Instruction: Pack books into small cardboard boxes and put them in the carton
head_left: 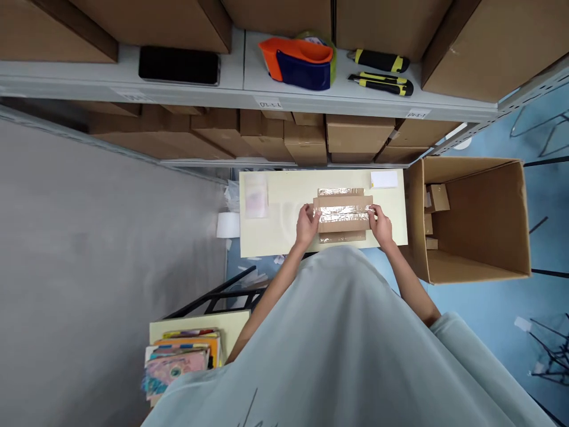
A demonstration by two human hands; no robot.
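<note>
A small brown cardboard box lies on the pale yellow table in front of me, with shiny clear tape across its middle. Taped cardboard strips show beyond its far and near edges; whether they belong to the box I cannot tell. My left hand grips the left end, thumb on top and fingers curled at the side. At the opposite end, my right hand holds the box in the same way. The underside is hidden.
To the right stands a large open carton with several small boxes inside. Above the table, a shelf carries an orange-and-blue tape dispenser, two utility knives and a black phone. Stacked booklets lie at lower left.
</note>
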